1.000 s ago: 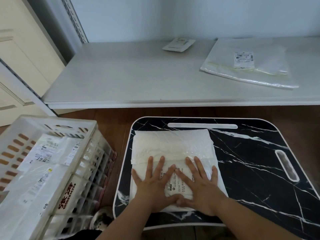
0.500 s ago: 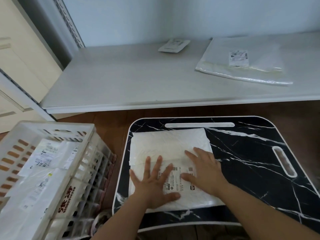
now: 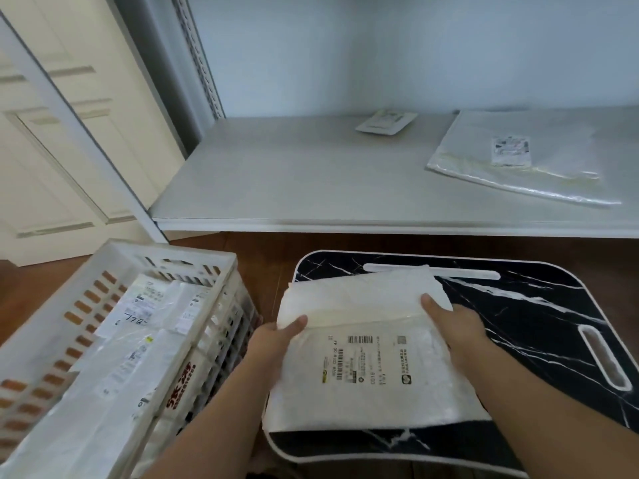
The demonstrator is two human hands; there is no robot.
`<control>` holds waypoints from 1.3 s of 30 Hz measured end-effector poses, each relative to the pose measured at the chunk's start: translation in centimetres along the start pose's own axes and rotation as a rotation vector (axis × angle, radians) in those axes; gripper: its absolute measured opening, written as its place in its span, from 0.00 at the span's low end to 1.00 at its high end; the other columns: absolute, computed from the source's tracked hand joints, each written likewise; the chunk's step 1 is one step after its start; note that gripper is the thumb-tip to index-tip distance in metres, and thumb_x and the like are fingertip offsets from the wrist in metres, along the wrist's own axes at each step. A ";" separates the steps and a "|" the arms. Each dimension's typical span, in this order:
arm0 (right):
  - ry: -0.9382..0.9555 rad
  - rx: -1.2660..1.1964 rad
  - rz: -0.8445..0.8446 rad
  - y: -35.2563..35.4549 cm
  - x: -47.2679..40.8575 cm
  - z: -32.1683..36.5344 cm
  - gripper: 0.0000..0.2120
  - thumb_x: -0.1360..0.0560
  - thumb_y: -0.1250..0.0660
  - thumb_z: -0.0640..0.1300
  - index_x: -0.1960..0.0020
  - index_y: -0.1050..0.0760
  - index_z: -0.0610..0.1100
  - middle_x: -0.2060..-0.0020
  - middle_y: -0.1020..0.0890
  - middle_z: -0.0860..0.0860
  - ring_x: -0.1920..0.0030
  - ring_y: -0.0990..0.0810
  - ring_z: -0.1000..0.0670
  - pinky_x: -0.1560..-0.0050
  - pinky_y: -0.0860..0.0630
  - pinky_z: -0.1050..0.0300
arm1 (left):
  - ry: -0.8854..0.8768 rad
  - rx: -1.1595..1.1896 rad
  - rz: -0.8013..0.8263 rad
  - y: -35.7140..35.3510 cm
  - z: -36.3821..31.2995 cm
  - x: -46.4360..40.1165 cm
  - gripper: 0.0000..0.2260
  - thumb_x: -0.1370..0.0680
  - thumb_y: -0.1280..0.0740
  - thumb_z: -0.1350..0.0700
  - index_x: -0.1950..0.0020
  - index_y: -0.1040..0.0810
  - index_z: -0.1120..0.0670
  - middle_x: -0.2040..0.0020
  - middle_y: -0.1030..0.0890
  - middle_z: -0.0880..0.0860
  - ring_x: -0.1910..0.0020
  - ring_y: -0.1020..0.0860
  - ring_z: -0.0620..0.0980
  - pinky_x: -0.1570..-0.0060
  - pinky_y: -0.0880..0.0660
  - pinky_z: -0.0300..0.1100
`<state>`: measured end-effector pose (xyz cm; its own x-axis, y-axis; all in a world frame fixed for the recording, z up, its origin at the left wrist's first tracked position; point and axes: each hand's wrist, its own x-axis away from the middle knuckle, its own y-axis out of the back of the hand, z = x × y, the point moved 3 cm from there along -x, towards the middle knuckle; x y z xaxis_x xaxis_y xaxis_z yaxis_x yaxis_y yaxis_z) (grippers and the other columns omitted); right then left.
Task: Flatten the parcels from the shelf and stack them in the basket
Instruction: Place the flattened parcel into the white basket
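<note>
A flat white parcel (image 3: 366, 344) with a printed label is raised off the black marble-patterned lap table (image 3: 539, 312). My left hand (image 3: 273, 344) grips its left edge, thumb on top. My right hand (image 3: 453, 326) grips its right edge, thumb on top. To the left stands the white slatted basket (image 3: 193, 305) with several flat parcels (image 3: 138, 333) stacked inside. On the grey shelf (image 3: 294, 181) lie a large clear-bagged parcel (image 3: 525, 160) at the right and a small white parcel (image 3: 385, 122) at the back.
A cream door (image 3: 62, 140) and a metal shelf upright (image 3: 197, 57) stand at the left. Brown wooden floor (image 3: 262, 250) shows between the shelf, the basket and the lap table.
Both hands went from pressing flat on the parcel to gripping its side edges. The parcel has come up off the lap table and shifted toward the basket.
</note>
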<state>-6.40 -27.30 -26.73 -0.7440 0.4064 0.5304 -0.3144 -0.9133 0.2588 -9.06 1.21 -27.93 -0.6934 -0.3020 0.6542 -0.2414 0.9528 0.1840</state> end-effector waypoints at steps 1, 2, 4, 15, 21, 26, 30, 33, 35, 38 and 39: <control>0.021 -0.009 0.008 -0.1 0.3 0.6 0.19 0.25 0.29 0.52 0.45 0.23 0.37 0.53 0.18 0.42 0.50 0.20 0.38 0.43 0.23 0.43 | 0.020 0.069 0.034 0.4 -0.4 -0.1 0.17 0.28 0.26 0.50 0.48 0.24 0.60 0.52 0.18 0.58 0.54 0.18 0.58 0.54 0.20 0.53; 0.045 -0.030 0.023 -0.2 0.7 1.4 0.14 0.25 0.30 0.50 0.50 0.22 0.39 0.55 0.18 0.42 0.52 0.19 0.39 0.46 0.22 0.44 | 0.027 0.118 0.037 0.9 -0.9 -0.1 0.19 0.29 0.26 0.48 0.47 0.25 0.59 0.51 0.18 0.58 0.52 0.18 0.60 0.51 0.20 0.56; 0.092 -0.063 0.056 -0.8 1.4 2.9 0.09 0.24 0.30 0.49 0.55 0.23 0.44 0.56 0.17 0.42 0.54 0.18 0.40 0.46 0.22 0.44 | -0.001 0.166 0.038 1.9 -2.1 -0.1 0.21 0.29 0.26 0.46 0.44 0.25 0.58 0.49 0.17 0.58 0.51 0.18 0.60 0.50 0.21 0.59; 0.233 -0.167 0.316 -8.1 7.9 12.3 0.13 0.24 0.30 0.46 0.46 0.23 0.38 0.53 0.17 0.43 0.57 0.18 0.44 0.55 0.22 0.51 | -0.322 0.517 0.284 15.6 -11.5 5.6 0.18 0.27 0.27 0.54 0.40 0.23 0.58 0.45 0.18 0.59 0.50 0.18 0.56 0.51 0.20 0.52; 0.271 -0.270 0.265 -15.0 10.7 13.6 0.22 0.24 0.31 0.52 0.37 0.26 0.39 0.44 0.20 0.44 0.47 0.20 0.43 0.43 0.22 0.46 | -0.406 0.865 0.247 22.9 -11.7 6.6 0.35 0.27 0.39 0.35 0.33 0.28 0.61 0.37 0.22 0.61 0.37 0.24 0.60 0.36 0.30 0.58; 0.316 -0.151 0.336 -22.1 15.0 12.3 0.22 0.22 0.34 0.52 0.33 0.29 0.40 0.40 0.23 0.45 0.43 0.23 0.43 0.38 0.25 0.45 | -0.337 1.081 0.081 23.6 -8.5 5.2 0.19 0.24 0.33 0.53 0.36 0.25 0.60 0.44 0.18 0.62 0.46 0.19 0.60 0.50 0.22 0.61; 0.364 0.020 0.526 -27.4 17.6 10.4 0.06 0.20 0.37 0.42 0.45 0.26 0.43 0.47 0.20 0.44 0.48 0.21 0.44 0.46 0.21 0.48 | -0.090 0.984 -0.068 23.7 -4.4 2.2 0.12 0.24 0.32 0.65 0.41 0.23 0.62 0.55 0.16 0.61 0.58 0.17 0.59 0.63 0.20 0.59; 0.452 0.282 0.678 -31.0 18.3 8.9 0.07 0.20 0.39 0.37 0.49 0.23 0.44 0.50 0.18 0.44 0.50 0.18 0.43 0.52 0.18 0.49 | 0.028 0.922 -0.146 24.4 -1.8 0.2 0.12 0.23 0.35 0.69 0.39 0.26 0.65 0.47 0.19 0.63 0.53 0.19 0.62 0.51 0.22 0.58; 0.613 0.584 0.650 -31.8 18.2 8.3 0.09 0.21 0.37 0.41 0.43 0.23 0.41 0.49 0.18 0.45 0.48 0.19 0.45 0.47 0.21 0.52 | 0.073 0.900 -0.198 25.6 0.0 -1.4 0.12 0.22 0.37 0.69 0.39 0.28 0.65 0.43 0.22 0.63 0.42 0.23 0.65 0.44 0.26 0.59; 0.772 0.861 0.598 -32.1 16.9 7.3 0.18 0.20 0.38 0.47 0.31 0.32 0.44 0.41 0.22 0.48 0.40 0.24 0.49 0.44 0.29 0.60 | 0.161 0.839 -0.337 27.6 3.5 -4.3 0.15 0.23 0.34 0.69 0.37 0.29 0.66 0.45 0.22 0.64 0.50 0.22 0.65 0.48 0.26 0.59; 0.782 0.878 0.601 -31.9 16.6 7.1 0.20 0.20 0.38 0.48 0.30 0.33 0.45 0.39 0.23 0.49 0.39 0.25 0.49 0.43 0.28 0.60 | 0.190 0.823 -0.377 27.9 4.5 -4.9 0.16 0.24 0.33 0.69 0.37 0.29 0.67 0.46 0.22 0.64 0.54 0.22 0.64 0.50 0.25 0.58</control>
<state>-4.53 8.79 -20.49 -0.8675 -0.4466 0.2189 0.4461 -0.5042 0.7395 -15.42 29.16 -29.27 -0.3653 -0.5084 0.7798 -0.8852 0.4489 -0.1220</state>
